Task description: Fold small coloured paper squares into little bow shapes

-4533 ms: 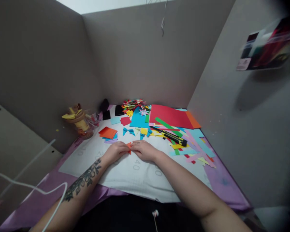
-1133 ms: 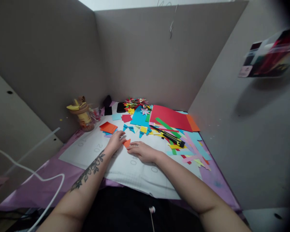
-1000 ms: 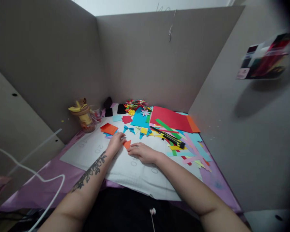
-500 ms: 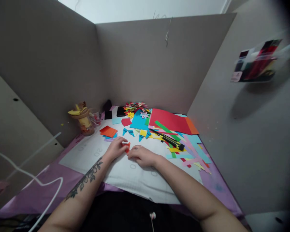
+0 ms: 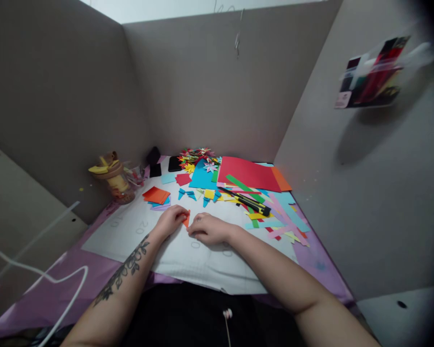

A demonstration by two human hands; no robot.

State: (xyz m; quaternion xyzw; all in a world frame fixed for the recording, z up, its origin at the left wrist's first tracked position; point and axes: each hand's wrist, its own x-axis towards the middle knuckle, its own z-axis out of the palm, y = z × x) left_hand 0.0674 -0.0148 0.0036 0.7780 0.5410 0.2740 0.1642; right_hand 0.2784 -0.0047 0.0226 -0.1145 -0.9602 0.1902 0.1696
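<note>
A small folded piece of orange paper [image 5: 186, 220] lies between my hands on the white sheet [image 5: 130, 241]. The fingers of my left hand [image 5: 171, 219] are closed on its left side. My right hand [image 5: 208, 228] pinches its lower tip from the right. A stack of orange paper squares [image 5: 156, 195] sits beyond my left hand, with blue and purple squares under it. Several folded blue paper pieces [image 5: 191, 194] and a yellow paper square [image 5: 209, 194] lie beyond my hands.
A yellow and black utility knife [image 5: 251, 202] rests among coloured paper strips [image 5: 287, 214] at right. Red sheets [image 5: 249, 172], folded paper stars [image 5: 197, 156], a phone [image 5: 174, 164] and a tumbler [image 5: 117, 182] stand or lie farther back. Grey partitions [image 5: 210, 86] enclose the table.
The view has shifted slightly, so the table items appear a little up and left. The orange paper now looks narrower and more pointed between my fingers; both hands stay on it.
</note>
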